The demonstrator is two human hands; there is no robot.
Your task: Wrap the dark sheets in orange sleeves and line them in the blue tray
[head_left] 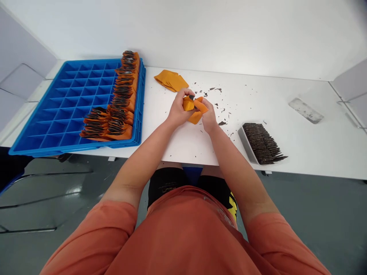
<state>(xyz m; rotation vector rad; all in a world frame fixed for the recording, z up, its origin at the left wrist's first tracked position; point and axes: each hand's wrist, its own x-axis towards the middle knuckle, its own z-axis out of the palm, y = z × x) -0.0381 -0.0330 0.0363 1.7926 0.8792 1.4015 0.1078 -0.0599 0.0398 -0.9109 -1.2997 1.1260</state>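
Note:
Both my hands meet over the white table, around orange pieces and a dark flake. My left hand (178,110) is closed on a curled yellow-orange piece (188,104), with a dark flake (191,97) at its upper edge. My right hand (208,114) grips a folded orange piece (201,105) right beside it. Another orange piece (195,117) shows just below and between the hands. Behind my left hand lies a fanned stack of orange pieces (171,80). Dark crumbs (222,123) are scattered to the right of my hands.
At the left, a blue divided tray (61,102) holds orange packets with dark sheets (119,124) along its right side and front. A white container (246,142) of dark thin sheets (262,143) stands at the front right. Farther right is a clear lid-like item (306,110).

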